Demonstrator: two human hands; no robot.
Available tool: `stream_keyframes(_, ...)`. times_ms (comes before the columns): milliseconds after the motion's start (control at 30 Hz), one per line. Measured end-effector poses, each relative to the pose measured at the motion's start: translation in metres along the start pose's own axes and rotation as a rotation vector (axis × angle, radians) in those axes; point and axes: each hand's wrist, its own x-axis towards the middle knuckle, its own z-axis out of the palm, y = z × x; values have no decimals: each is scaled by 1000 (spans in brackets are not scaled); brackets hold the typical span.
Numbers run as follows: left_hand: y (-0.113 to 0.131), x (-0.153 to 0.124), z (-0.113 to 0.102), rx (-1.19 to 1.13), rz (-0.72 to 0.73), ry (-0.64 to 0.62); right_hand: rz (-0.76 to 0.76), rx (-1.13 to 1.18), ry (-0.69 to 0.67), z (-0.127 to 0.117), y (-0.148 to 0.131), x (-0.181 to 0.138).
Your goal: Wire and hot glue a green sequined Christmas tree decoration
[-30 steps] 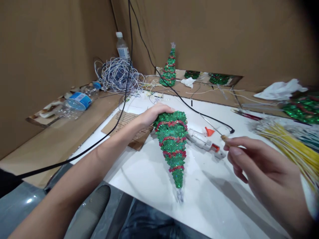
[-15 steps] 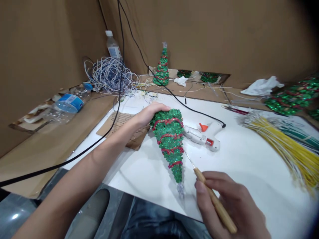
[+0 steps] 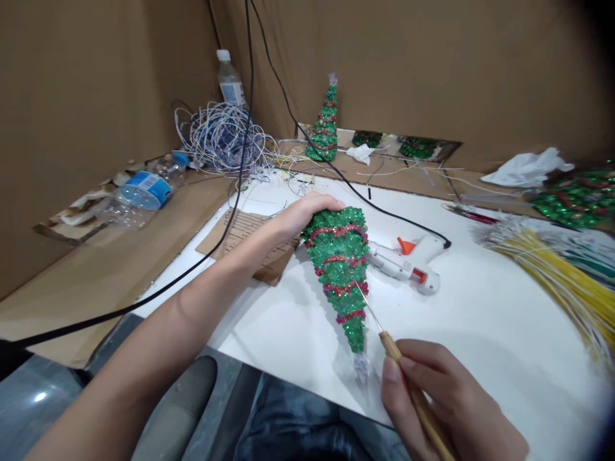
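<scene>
Green tree (image 3: 336,256) near the desk's (image 3: 283,326) near edge; long axis runs from broad end, far side, to clear tip, pointing nearward. Left hand (image 3: 307,214) grips the broad end; right hand (image 3: 444,394), tip side, grips wooden-handled awl (image 3: 391,347), point at tree's face.

Left hand (image 3: 310,212): most fingers hidden behind the green tree (image 3: 341,275), which also covers one end of the glue gun (image 3: 401,266). Awl (image 3: 393,349) handle cut off by bottom edge; tip too small to tell if touching. Yellow bundle (image 3: 548,272) blurs, runs off right edge
</scene>
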Motion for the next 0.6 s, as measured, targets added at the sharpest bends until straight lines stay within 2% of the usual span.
stream_keyframes(167,-1,0,-1,-18,9,-23,-9,45,41,1,0,-1)
stream_keyframes(600,1,0,0,-12,-17,-16,11,5,-23,-2,3,2)
